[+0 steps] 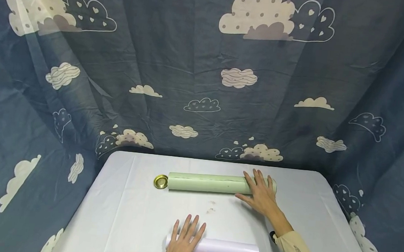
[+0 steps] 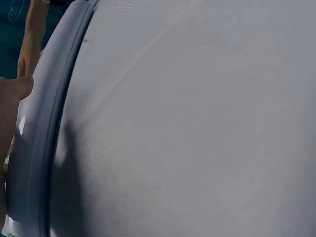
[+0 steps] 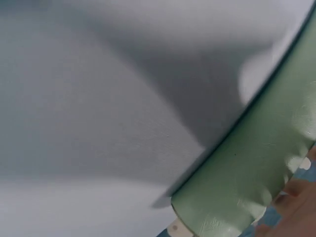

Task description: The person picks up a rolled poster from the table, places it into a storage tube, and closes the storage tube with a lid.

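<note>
A pale green cardboard tube (image 1: 204,183) lies crosswise on the far half of the table. Over its right end rests my right hand (image 1: 262,196), fingers spread and straight. Nearer the front, a rolled white sheet (image 1: 233,250) with a glossy surface lies roughly parallel to the tube. My left hand (image 1: 182,245) rests across the roll's left part, its fingers extended past it. In the left wrist view the roll (image 2: 47,98) runs along the left side beside my thumb. The right wrist view shows the tube (image 3: 247,153) with fingers (image 3: 296,202) at its far side.
A round gold metal lid (image 1: 160,181) lies at the tube's left end. The white-covered table (image 1: 127,211) has small brownish marks between the tube and the roll. Behind and beside it hangs a dark blue cloud-print curtain (image 1: 207,63).
</note>
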